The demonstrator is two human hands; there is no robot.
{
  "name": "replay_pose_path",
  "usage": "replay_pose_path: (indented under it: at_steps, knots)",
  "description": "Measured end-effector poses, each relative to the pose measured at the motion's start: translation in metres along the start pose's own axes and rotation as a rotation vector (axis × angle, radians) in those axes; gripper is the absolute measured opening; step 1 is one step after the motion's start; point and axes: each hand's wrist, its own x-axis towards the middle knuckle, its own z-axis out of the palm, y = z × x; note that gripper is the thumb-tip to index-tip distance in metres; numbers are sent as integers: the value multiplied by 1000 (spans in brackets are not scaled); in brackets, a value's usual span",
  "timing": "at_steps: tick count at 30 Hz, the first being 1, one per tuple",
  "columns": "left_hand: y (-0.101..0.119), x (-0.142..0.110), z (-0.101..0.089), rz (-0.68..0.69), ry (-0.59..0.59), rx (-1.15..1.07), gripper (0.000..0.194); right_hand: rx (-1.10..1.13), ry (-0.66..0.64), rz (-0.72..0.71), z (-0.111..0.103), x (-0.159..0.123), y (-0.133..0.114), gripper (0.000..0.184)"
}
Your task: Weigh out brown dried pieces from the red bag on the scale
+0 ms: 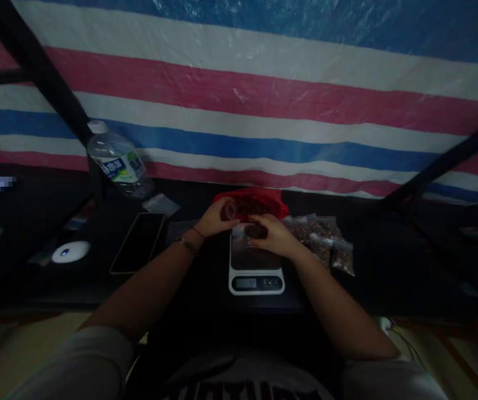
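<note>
A small digital kitchen scale (pixel 256 272) stands on the dark table in front of me. My left hand (pixel 217 219) and my right hand (pixel 274 236) meet over its far end. Together they pinch a small clear bag of brown bits (pixel 255 229), fingers curled round it. Just behind the hands lies a red plastic bag (pixel 259 200) holding more of the brown stuff. A bracelet and a red thread sit on my left wrist.
Several filled small clear bags (pixel 324 239) lie right of the scale. A dark phone (pixel 139 241), a white puck-shaped device (pixel 71 251), an empty clear bag (pixel 160 204) and a tilted water bottle (pixel 117 159) are to the left. A striped tarp hangs behind.
</note>
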Motion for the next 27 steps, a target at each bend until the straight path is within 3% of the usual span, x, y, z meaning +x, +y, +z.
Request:
replay_pose_path:
  at_steps: [4,13,18,22,27]
  knots:
    - [-1,-1,0,6,-4,4,48,54,13,-7,6,4,7,40]
    - [3,-1,0,-22,-57,10,55,281,83,33,-3,50,9,56]
    - [7,-1,-4,-58,-31,-5,49,278,87,67,-1,64,8,42]
    - [8,-1,-4,-62,-12,-54,45,232,25,-8,-8,70,5,30]
    - [4,-2,-1,-40,11,-101,45,60,28,-219,-19,74,-7,26]
